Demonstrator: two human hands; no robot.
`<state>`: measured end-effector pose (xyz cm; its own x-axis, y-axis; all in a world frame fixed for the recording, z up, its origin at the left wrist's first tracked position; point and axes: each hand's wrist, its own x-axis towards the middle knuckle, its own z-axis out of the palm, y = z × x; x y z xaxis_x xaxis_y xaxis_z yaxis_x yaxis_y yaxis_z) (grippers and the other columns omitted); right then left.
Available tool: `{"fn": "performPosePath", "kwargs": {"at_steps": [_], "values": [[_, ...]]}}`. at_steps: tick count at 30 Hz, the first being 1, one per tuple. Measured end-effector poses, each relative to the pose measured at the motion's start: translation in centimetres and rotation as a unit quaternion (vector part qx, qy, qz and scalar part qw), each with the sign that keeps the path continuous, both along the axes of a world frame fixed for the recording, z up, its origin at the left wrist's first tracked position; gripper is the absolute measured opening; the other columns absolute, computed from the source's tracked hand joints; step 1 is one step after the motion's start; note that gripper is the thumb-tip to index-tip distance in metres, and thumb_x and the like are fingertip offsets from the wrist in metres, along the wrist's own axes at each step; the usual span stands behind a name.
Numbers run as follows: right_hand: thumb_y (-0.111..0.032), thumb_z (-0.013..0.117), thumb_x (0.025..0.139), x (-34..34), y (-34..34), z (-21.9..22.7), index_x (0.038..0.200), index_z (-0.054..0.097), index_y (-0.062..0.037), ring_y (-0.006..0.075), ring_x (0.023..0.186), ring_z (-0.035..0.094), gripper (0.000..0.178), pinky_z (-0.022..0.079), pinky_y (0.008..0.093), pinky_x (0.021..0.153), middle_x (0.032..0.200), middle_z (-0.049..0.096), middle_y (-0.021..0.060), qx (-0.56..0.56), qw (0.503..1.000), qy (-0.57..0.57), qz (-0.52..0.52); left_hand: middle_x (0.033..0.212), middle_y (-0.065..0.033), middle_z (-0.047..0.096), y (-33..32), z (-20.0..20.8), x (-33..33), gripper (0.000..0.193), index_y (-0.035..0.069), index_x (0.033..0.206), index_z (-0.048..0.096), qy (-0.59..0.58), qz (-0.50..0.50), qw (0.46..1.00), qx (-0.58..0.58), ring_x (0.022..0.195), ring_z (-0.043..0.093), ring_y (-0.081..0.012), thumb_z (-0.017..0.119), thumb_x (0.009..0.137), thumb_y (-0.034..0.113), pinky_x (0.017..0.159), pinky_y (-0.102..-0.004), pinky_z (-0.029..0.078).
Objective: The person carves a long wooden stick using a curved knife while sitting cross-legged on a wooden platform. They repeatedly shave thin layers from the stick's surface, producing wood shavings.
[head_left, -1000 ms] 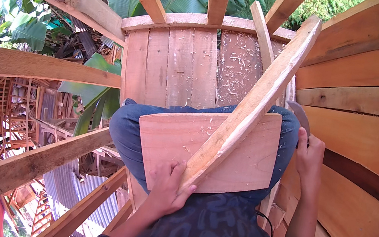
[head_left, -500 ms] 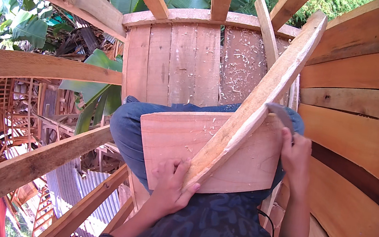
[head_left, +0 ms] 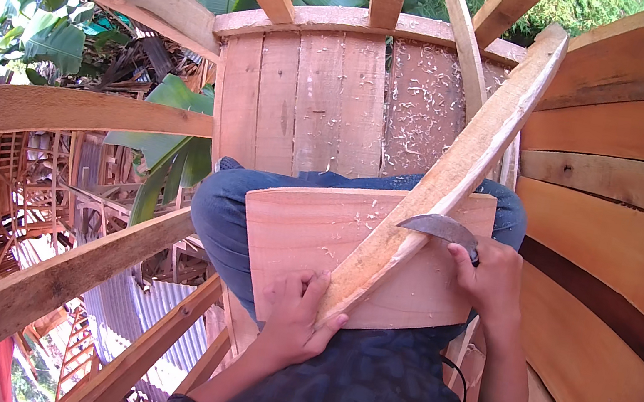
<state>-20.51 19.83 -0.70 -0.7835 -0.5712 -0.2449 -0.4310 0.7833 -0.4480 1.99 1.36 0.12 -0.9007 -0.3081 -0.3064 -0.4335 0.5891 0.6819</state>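
Note:
A long wooden strip (head_left: pixel 464 156) with a rough pale edge slants across my lap, its far end up and to the right. My left hand (head_left: pixel 295 315) is closed round its near end. In my right hand (head_left: pixel 490 280) is a curved knife (head_left: pixel 442 228), gripped by its dark handle, most of which the fingers hide. The blade lies across the strip's right edge, with its tip pointing left. Under the strip, a flat wooden board (head_left: pixel 291 238) rests on my crossed legs (head_left: pixel 223 211), with a few curled shavings on it.
Wood shavings (head_left: pixel 422 103) litter the plank floor (head_left: pixel 317 99) ahead. A thinner wooden stick (head_left: pixel 465 51) leans at the far edge. Plank walling (head_left: pixel 606 216) curves close on my right. Spaced wooden beams (head_left: pixel 75 271) stand on the left, with corrugated sheets (head_left: pixel 150 325) below them.
The knife has moved down along the strip toward me, and its blade has turned to reach left across the wood. My left hand keeps its hold on the strip. The view has shifted slightly.

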Motion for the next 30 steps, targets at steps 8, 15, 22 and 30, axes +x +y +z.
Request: {"fn": "performPosePath", "kwargs": {"at_steps": [8,15,22,30], "values": [[-0.041,0.048,0.101,-5.0,4.8,-0.5,0.060,0.041,0.0035,0.0120,0.053,0.033,0.060,0.029,0.0384,0.046,0.050,0.034,0.0069,-0.054,0.966,0.057,-0.245,0.114,-0.0206,0.045,0.0,-0.2,0.4,0.064,-0.001,0.128,0.048,-0.004,0.017,0.999,0.032,0.107,0.041,-0.0338,0.072,0.078,0.031,0.094,-0.0490,0.025],[-0.042,0.065,0.087,4.6,-1.3,2.6,0.064,0.059,0.0027,0.0416,0.060,0.060,0.050,0.045,0.0452,0.054,0.061,0.057,0.0224,0.001,0.998,-0.068,-0.013,0.115,-0.0216,0.045,0.5,-1.0,0.4,0.065,0.000,0.127,0.047,0.003,0.020,1.000,0.009,0.107,0.043,-0.0351,0.073,0.077,0.033,0.094,-0.0485,0.026],[-0.042,0.060,0.092,-2.3,3.8,-0.7,0.063,0.052,0.0066,0.0318,0.053,0.049,0.057,0.037,0.0427,0.051,0.055,0.048,0.0227,0.039,0.983,0.043,-0.173,0.114,-0.0193,0.047,0.4,-1.1,0.5,0.067,0.001,0.127,0.048,0.026,0.017,0.999,-0.031,0.105,0.045,-0.0332,0.073,0.077,0.038,0.089,-0.0476,0.027],[-0.043,0.062,0.089,3.0,-0.8,1.3,0.062,0.055,0.0059,0.0386,0.054,0.056,0.057,0.041,0.0447,0.052,0.057,0.052,0.0238,0.010,0.998,-0.048,-0.041,0.112,-0.0166,0.049,0.3,-1.2,0.1,0.066,0.001,0.126,0.050,0.028,0.014,0.999,-0.038,0.103,0.046,-0.0312,0.072,0.078,0.041,0.087,-0.0454,0.028]]}}
